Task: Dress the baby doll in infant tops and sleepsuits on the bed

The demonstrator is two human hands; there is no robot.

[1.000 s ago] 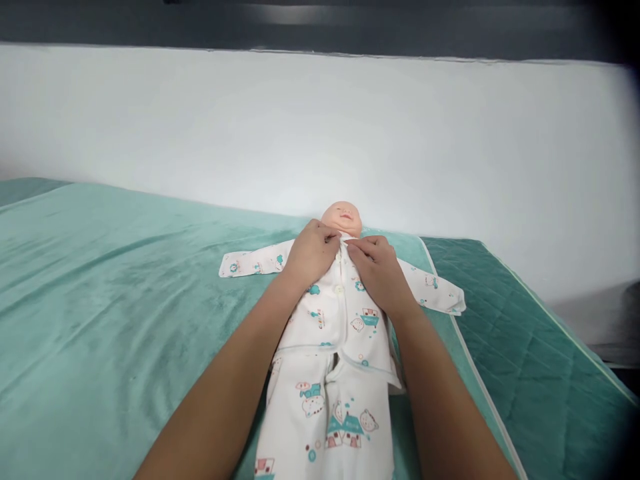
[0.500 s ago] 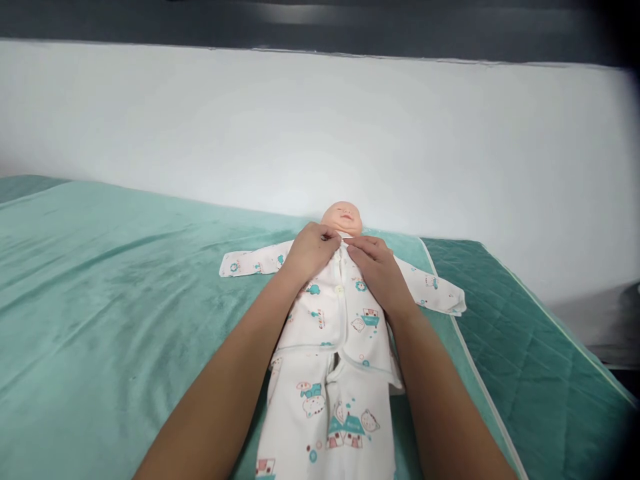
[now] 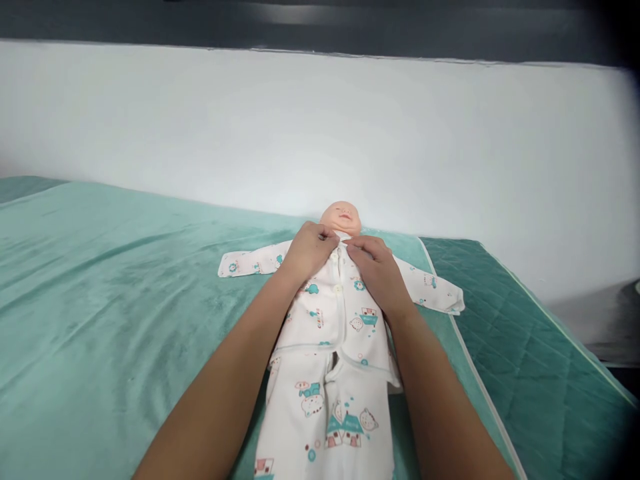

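A baby doll (image 3: 342,217) lies on its back, dressed in a white printed baby jacket (image 3: 320,320) and matching pants (image 3: 300,427). Both sleeves stretch out to the sides. At the collar, my left hand (image 3: 314,250) pinches the jacket's front edge between thumb and fingers. Just beside it, my right hand (image 3: 374,263) grips the opposite front edge, fingers bent over the cloth. Below my hands, pale buttons (image 3: 338,289) show along the front opening. My fingertips partly hide what they hold at the neck.
A light green blanket (image 3: 125,300) covers most of the bed. To the right, a darker quilted mattress cover (image 3: 520,333) shows past the blanket's white edge. Behind the doll's head rises a white wall (image 3: 300,133) with a dark band above.
My fingers shift very slightly at the collar. The doll and its clothes keep the same pose, and the whole view drifts a few pixels.
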